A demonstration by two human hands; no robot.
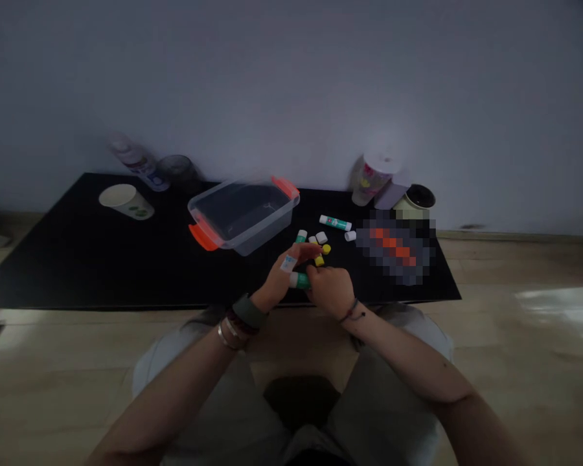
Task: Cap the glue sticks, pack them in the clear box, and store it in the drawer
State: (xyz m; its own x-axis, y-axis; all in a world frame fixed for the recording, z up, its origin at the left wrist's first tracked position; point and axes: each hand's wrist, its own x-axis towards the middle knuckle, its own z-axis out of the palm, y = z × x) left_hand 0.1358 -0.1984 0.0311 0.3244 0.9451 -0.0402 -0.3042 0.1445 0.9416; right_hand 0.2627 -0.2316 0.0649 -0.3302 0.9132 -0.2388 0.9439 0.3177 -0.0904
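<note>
Indoors, kind unclear: plain wall [291, 84], floor [529, 362], table [68, 259].

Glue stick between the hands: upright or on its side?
On its side: the glue stick runs roughly crosswise, white end by the left hand, green body meeting the right hand.

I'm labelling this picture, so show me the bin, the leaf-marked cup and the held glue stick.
Bin [267, 234]: head view, on its near wall.
Leaf-marked cup [140, 204]: head view, on its side.
Held glue stick [300, 280]: head view, on its green barrel.
</note>
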